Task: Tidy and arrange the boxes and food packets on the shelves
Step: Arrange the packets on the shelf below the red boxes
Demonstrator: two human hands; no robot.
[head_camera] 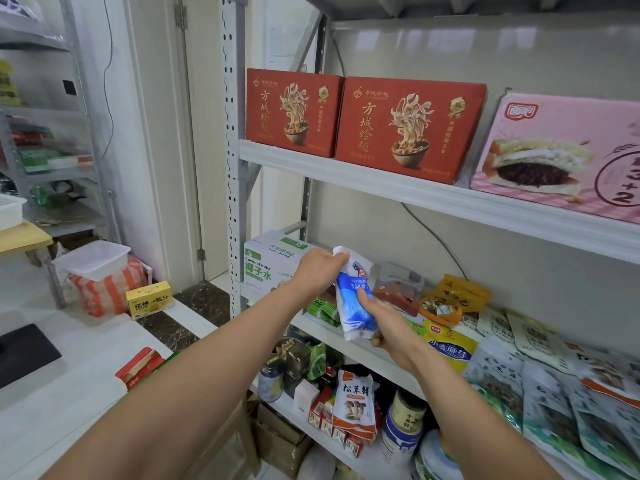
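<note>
A blue and white salt packet (353, 299) hangs in front of the middle shelf (349, 344). My left hand (320, 268) pinches its top corner, and my right hand (388, 323) grips its lower end from the right. Just left of it a white and green coconut water box (266, 268) stands at the shelf's left end. To the right, several food packets (446, 299) lie in a loose spread along the shelf. On the upper shelf (381, 183) stand two red noodle boxes (408, 129) and a pink bread box (561, 154).
The lower shelf holds jars, small boxes and a mushroom seasoning packet (355, 400). On the floor to the left are a yellow box (149, 299), a white tub on a striped bag (95, 259) and a red box (138, 367). A second rack (52, 140) stands far left.
</note>
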